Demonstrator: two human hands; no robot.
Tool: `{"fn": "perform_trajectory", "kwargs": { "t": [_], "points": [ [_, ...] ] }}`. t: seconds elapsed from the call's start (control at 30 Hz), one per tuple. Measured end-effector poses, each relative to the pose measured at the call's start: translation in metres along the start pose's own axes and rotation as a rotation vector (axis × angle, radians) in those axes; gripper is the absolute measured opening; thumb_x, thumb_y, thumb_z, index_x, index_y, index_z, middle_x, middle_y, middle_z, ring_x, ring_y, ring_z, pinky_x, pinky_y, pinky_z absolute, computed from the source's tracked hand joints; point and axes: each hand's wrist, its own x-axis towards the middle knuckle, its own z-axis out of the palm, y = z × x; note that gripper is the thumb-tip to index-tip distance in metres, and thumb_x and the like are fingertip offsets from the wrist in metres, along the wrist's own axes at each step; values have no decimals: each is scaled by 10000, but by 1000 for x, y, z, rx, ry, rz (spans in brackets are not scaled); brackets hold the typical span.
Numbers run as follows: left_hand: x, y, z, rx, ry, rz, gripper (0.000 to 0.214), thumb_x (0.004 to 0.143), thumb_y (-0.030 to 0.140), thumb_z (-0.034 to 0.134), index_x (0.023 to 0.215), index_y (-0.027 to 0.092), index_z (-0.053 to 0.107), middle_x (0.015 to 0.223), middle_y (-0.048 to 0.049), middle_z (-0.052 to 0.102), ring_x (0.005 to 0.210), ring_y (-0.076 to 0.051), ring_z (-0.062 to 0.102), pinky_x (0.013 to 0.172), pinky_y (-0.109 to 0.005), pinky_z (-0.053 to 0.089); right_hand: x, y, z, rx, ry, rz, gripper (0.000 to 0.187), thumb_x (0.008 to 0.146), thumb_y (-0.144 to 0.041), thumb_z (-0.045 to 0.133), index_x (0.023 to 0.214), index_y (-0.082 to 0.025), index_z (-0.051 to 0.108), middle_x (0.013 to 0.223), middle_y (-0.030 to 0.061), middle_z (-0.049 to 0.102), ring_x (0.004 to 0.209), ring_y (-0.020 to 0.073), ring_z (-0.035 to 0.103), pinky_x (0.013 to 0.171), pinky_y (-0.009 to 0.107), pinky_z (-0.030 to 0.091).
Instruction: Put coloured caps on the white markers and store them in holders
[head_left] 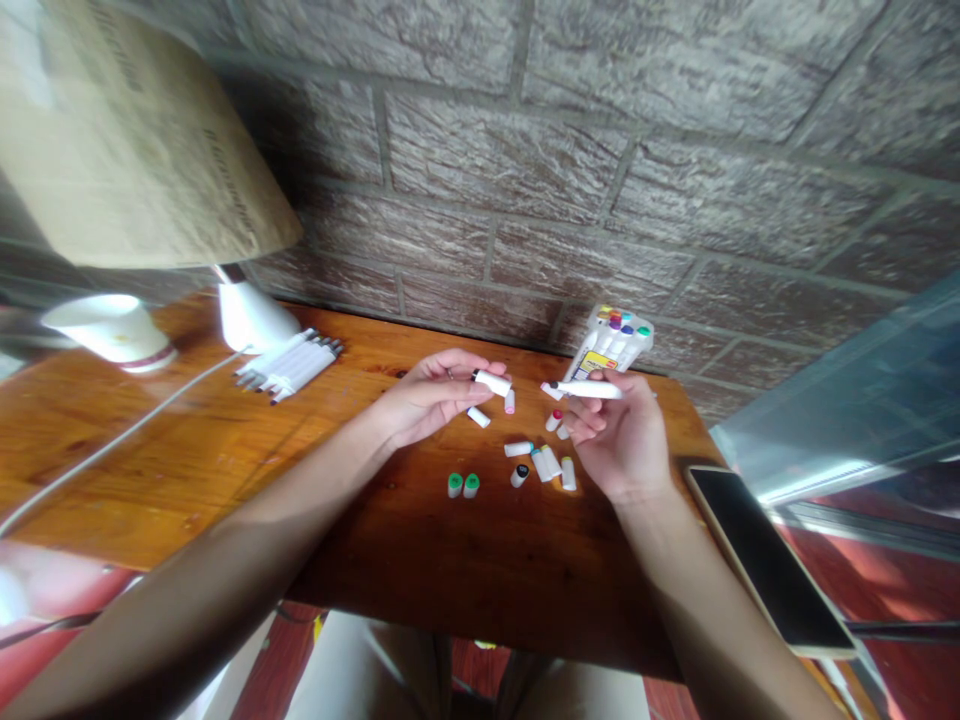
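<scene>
My left hand pinches a white marker cap with a black end. In my right hand is a white marker, its dark tip end pointing left toward the cap; the two are apart. Below and between the hands lie several loose marker caps: two with green tops stand side by side, a black-topped cap stands near them, and several white caps lie together. A red-topped cap is beside my right fingers. Behind my right hand stands a clear case of markers.
Several uncapped markers lie in a row at the left, by a lamp with a large shade. A paper cup and a white cord are farther left. A phone lies at the right edge. A brick wall closes the back.
</scene>
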Motion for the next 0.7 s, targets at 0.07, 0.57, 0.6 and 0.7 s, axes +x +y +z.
{"fn": "perform_trajectory", "kwargs": {
  "t": [0.07, 0.57, 0.6, 0.7],
  "points": [
    [0, 0, -1, -5, -2, -1, 289, 633, -79, 760, 804, 154, 743, 917, -25, 796, 882, -156, 766, 808, -184, 599, -3, -1, 2, -20, -48, -27, 130, 683, -313, 634, 725, -209, 567, 518, -73, 418, 417, 68, 280, 381, 186, 254],
    [-2, 1, 1, -3, 11, -16, 300, 631, -93, 744, 791, 160, 738, 930, -22, 794, 935, -170, 759, 844, -213, 598, -10, -1, 5, -104, -197, -114, 88, 660, -303, 560, 707, -230, 562, 520, -64, 401, 431, 89, 259, 435, 226, 251],
    [-2, 1, 1, -2, 14, -17, 300, 633, -94, 743, 790, 160, 735, 925, -19, 793, 929, -167, 760, 845, -211, 598, -10, -1, 5, -114, -214, -126, 84, 661, -296, 559, 714, -231, 570, 523, -62, 411, 430, 90, 269, 439, 230, 257],
    [-3, 2, 3, -7, 3, -10, 296, 628, -89, 750, 789, 160, 743, 916, -13, 794, 890, -152, 763, 807, -188, 600, -11, -1, 4, -137, -249, -157, 71, 678, -284, 572, 724, -233, 586, 525, -63, 414, 428, 91, 296, 442, 236, 263]
  ]
}}
